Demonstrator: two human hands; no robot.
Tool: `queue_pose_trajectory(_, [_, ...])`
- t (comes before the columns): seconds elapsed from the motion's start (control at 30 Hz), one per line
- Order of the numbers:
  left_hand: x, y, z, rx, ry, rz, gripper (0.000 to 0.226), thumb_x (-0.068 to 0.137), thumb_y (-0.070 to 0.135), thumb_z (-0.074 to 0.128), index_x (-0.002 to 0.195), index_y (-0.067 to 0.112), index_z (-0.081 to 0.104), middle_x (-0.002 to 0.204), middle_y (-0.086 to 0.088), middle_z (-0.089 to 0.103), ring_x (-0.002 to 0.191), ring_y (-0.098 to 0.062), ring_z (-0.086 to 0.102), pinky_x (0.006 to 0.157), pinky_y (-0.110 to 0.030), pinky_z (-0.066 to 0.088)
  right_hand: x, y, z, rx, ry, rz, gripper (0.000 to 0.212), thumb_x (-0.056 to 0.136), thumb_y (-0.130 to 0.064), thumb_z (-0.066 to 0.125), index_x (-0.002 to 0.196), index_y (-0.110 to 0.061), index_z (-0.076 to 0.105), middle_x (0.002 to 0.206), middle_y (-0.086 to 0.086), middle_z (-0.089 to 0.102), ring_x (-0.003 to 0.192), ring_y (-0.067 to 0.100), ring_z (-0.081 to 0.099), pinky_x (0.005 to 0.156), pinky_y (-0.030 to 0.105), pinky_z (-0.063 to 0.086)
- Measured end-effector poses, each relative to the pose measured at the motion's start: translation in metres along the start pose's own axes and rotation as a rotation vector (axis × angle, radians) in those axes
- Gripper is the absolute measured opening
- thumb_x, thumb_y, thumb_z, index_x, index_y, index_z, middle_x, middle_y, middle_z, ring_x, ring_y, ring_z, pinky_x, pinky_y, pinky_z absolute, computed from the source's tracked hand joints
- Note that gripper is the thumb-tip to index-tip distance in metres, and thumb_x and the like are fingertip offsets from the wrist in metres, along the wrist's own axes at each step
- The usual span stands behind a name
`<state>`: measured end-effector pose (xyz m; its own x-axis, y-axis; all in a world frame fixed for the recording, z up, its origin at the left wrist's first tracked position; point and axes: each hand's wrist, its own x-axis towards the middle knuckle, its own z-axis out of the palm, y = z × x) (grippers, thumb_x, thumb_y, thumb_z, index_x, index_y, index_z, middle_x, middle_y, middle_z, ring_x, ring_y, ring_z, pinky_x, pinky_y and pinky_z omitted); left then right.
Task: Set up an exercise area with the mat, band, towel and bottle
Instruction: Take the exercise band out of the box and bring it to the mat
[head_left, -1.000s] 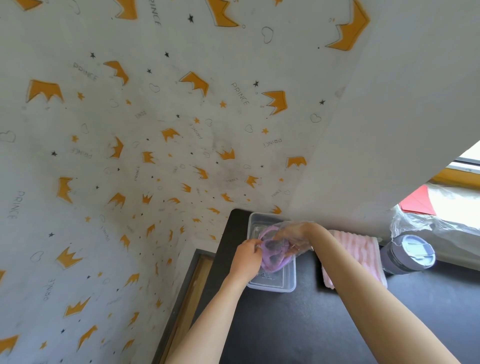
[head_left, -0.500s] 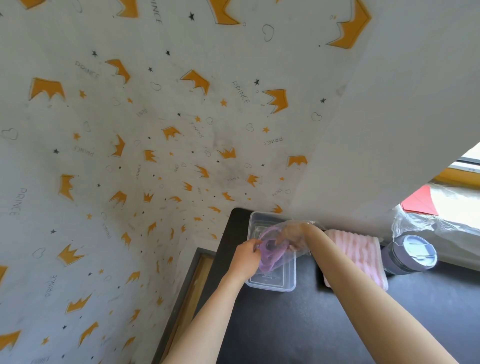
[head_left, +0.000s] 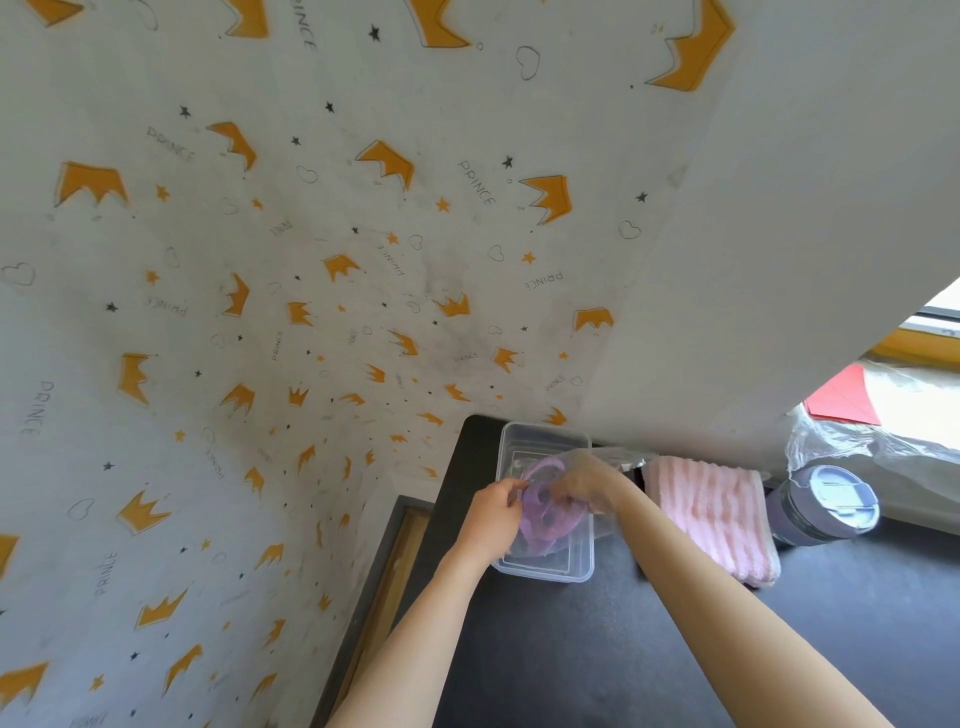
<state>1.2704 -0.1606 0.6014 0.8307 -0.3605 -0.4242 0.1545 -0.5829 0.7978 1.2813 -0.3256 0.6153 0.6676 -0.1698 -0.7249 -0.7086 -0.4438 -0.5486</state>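
Currently, purple band (head_left: 545, 514) is held over clear container (head_left: 540, 441) on dark surface (head_left: 649, 649): pinched at its left edge by left hand (head_left: 493, 512), gripped by curled fingers of right hand (head_left: 587, 480). Pink towel (head_left: 711, 512) and lidded bottle (head_left: 826, 506) are seen just beside, to the right.

Two bare forearms show, uncovered from the picture's lower edge up to the wrists: the left forearm (head_left: 415, 634) enters at about 6 o'clock, the right forearm (head_left: 727, 597) at about 5 o'clock. The left hand (head_left: 493, 512) is bare. A thin, clear, wrinkled plastic film (head_left: 605, 512) covers the right hand (head_left: 582, 480); whether it is a glove or a bag cannot be told.
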Motion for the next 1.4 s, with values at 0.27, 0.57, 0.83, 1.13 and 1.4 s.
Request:
queue_pose_trajectory(0.27, [-0.002, 0.006, -0.002, -0.145, 0.151, 0.0, 0.032, 0.098, 0.021, 0.047, 0.128, 0.012, 0.053, 0.122, -0.005, 0.061, 0.11, -0.018, 0.059, 0.092, -0.03, 0.051, -0.031, 0.005, -0.037, 0.454, 0.061, -0.062, 0.009, 0.085, -0.012, 0.063, 0.083, -0.003, 0.067, 0.078, 0.011, 0.066, 0.068, 0.021, 0.062, 0.056, 0.028, 0.051])
queue_pose_trajectory(0.57, [0.005, 0.03, -0.005, -0.208, 0.282, -0.105, 0.045, 0.1, 0.039, 0.035, 0.11, 0.004, 0.061, 0.102, -0.009, 0.062, 0.089, -0.018, 0.057, 0.067, -0.025, 0.042, -0.06, 0.032, -0.06, 0.677, 0.055, -0.358, 0.027, 0.08, -0.009, 0.051, 0.095, 0.006, 0.068, 0.086, 0.015, 0.06, 0.079, 0.024, 0.052, 0.067, 0.031, 0.04])
queue_pose_trajectory(0.83, [0.014, 0.036, -0.01, -0.393, 0.193, -0.133, 0.038, 0.095, 0.043, 0.047, 0.097, 0.012, 0.068, 0.099, -0.008, 0.07, 0.092, -0.021, 0.065, 0.082, -0.032, 0.05, -0.076, 0.043, -0.064, 0.8, -0.062, -0.474, 0.027, 0.093, -0.001, 0.046, 0.109, -0.001, 0.067, 0.094, 0.012, 0.064, 0.084, 0.021, 0.059, 0.069, 0.022, 0.05])
queue_pose_trajectory(1.13, [0.006, 0.037, -0.019, -0.503, 0.328, 0.018, 0.026, 0.097, 0.023, 0.05, 0.078, 0.018, 0.067, 0.076, 0.001, 0.071, 0.077, -0.015, 0.067, 0.079, -0.031, 0.049, -0.085, 0.054, -0.063, 0.69, -0.098, -0.479, 0.04, 0.076, -0.021, 0.078, 0.115, -0.014, 0.069, 0.117, 0.015, 0.068, 0.111, 0.028, 0.064, 0.101, 0.041, 0.044])
queue_pose_trajectory(1.4, [-0.001, 0.034, -0.028, -0.489, 0.382, 0.035, 0.027, 0.098, 0.018, 0.049, 0.076, 0.014, 0.065, 0.053, 0.014, 0.067, 0.055, 0.006, 0.062, 0.062, -0.015, 0.044, -0.088, 0.057, -0.076, 0.711, -0.037, -0.407, 0.025, 0.08, -0.006, 0.069, 0.105, -0.002, 0.071, 0.106, 0.019, 0.072, 0.1, 0.03, 0.067, 0.089, 0.038, 0.054])
